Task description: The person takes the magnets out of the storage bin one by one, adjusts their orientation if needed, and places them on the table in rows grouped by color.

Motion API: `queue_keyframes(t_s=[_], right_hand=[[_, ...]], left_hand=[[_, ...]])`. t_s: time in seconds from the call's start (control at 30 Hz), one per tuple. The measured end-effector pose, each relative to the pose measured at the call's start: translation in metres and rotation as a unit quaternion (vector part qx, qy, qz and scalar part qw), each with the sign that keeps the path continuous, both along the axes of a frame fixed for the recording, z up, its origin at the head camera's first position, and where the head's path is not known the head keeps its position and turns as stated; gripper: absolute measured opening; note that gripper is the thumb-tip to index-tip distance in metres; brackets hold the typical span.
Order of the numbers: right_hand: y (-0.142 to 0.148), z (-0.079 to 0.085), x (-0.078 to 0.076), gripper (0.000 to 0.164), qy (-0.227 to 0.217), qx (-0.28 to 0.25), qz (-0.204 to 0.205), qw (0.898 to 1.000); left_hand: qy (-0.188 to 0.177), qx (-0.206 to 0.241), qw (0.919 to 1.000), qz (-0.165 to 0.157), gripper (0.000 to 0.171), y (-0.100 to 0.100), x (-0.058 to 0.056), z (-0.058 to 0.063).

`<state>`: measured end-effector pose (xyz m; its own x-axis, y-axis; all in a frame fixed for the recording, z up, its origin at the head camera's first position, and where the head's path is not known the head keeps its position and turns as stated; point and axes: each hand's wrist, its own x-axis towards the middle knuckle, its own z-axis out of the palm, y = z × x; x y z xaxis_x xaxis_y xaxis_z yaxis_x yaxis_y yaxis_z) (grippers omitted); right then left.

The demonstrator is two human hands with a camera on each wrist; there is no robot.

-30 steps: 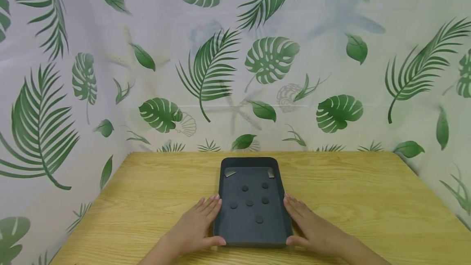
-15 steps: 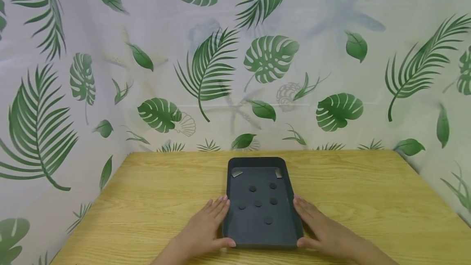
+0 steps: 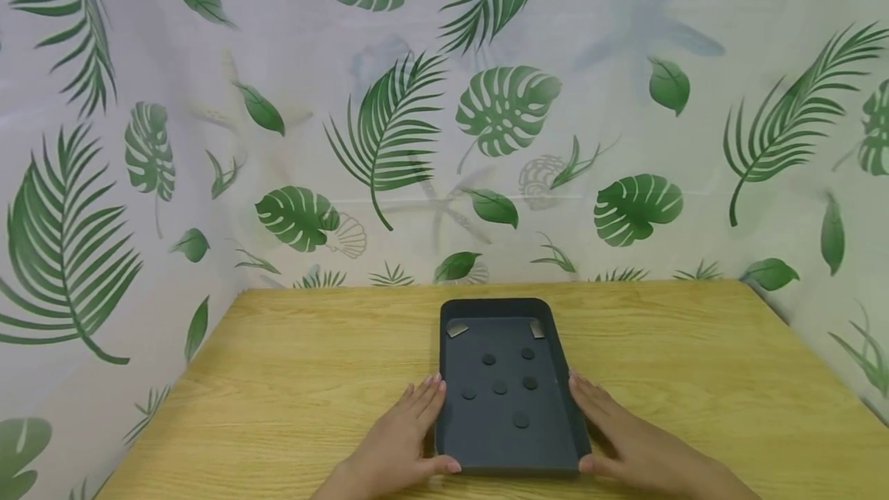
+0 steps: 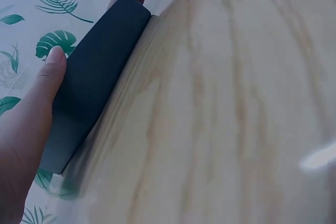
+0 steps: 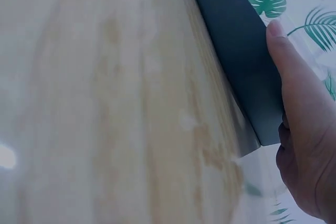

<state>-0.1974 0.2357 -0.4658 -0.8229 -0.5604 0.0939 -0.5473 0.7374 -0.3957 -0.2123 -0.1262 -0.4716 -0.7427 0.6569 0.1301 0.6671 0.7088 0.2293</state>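
Observation:
A dark grey rectangular tray point(image 3: 510, 446) with raised walls lies on the table. My left hand point(image 3: 399, 438) touches its left wall with straight fingers, its thumb against the near left corner. On the opposite side my right hand point(image 3: 639, 442) rests straight fingers along the right wall, the thumb at the near right corner. Several small dark discs point(image 3: 499, 386) lie scattered on the tray's floor. Two small shiny rectangular pieces sit at its far end, one piece point(image 3: 457, 329) at left, one piece point(image 3: 537, 329) at right. Both wrist views show a thumb against the tray's near wall point(image 4: 100, 72).
The yellow wood-grain table point(image 3: 299, 376) extends to both sides of the tray. A white leaf-print sheet point(image 3: 417, 253) stands behind the table and along its left and right sides.
The tray has slid to the right across the table, with both hands moving along at its sides. The discs and shiny pieces have travelled with it. The head view has shifted slightly.

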Motion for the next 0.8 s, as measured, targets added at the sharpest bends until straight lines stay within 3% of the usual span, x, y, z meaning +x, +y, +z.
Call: queue_keyframes(t_s=[0.17, 0.63, 0.8], right_hand=[[0.003, -0.003, 0.002, 0.088, 0.012, -0.001, -0.003, 1.000], [0.005, 0.000, 0.010, 0.088, -0.045, -0.014, -0.030, 0.998], [0.004, -0.002, 0.013, 0.089, -0.057, -0.032, -0.026, 0.998]], left_hand=[[-0.003, 0.014, 0.9999, 0.004, 0.096, 0.002, 0.003, -0.002], [0.042, 0.036, 0.9984, -0.013, 0.095, 0.004, 0.006, -0.011], [0.034, 0.046, 0.9982, -0.017, 0.093, 0.003, 0.007, -0.014]])
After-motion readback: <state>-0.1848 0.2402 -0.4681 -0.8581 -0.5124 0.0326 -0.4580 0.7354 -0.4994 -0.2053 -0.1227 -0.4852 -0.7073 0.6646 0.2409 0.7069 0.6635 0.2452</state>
